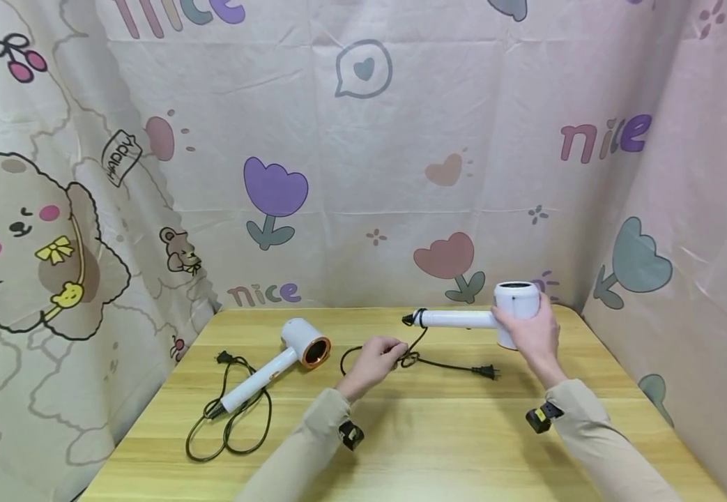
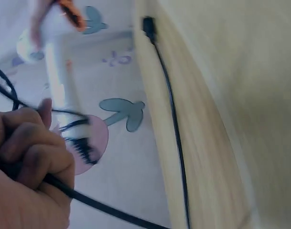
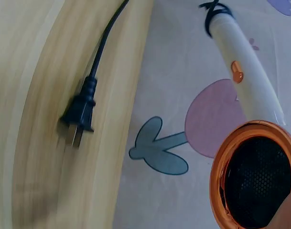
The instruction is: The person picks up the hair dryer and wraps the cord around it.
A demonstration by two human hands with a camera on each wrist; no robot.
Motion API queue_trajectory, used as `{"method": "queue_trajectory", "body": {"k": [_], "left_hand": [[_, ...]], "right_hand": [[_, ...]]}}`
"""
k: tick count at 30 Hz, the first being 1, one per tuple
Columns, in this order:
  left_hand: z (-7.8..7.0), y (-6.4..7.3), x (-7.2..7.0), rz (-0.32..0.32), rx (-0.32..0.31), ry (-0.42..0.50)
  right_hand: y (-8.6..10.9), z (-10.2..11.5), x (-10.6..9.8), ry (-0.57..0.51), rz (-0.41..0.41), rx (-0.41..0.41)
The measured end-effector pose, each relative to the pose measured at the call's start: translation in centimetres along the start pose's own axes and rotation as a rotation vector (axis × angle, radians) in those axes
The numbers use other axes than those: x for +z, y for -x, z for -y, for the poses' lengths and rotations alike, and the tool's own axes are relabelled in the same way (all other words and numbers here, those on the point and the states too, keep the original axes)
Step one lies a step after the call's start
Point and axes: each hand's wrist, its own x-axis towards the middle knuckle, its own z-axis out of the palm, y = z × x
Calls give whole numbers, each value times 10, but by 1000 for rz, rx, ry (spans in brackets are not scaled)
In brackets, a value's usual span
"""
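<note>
My right hand [image 1: 540,335] grips the round head of a white hair dryer [image 1: 460,319], raised above the table with its handle pointing left. Its copper-rimmed end [image 3: 217,191] shows in the right wrist view. Black cord is looped around the handle's end. My left hand [image 1: 373,361] holds the black power cord [image 2: 107,208] in curled fingers, left of and below the handle tip. From there the cord runs right along the table to a two-pin plug [image 3: 80,107].
A second white hair dryer [image 1: 263,376] with a copper rim lies on the left of the wooden table [image 1: 457,446], its black cord [image 1: 269,425] loosely coiled around the handle. A printed curtain [image 1: 363,174] hangs behind and at both sides.
</note>
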Motion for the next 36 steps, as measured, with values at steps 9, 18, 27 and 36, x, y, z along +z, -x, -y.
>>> {"method": "queue_trajectory", "body": {"k": [9,18,27,36], "left_hand": [[-17,-6,-28,-68,22,372],[-38,-23,-58,-222,124,502],[-25,-31,-62,-425,147,367],[12,-31,-59,-468,85,106]], "right_hand": [[-9,-14,-5,184,-17,-127],[-19,-20,-16,79,215,-270],[-12,-27,-20,-214,602,-198],[-11,-39,-28,-486,681,15]]}}
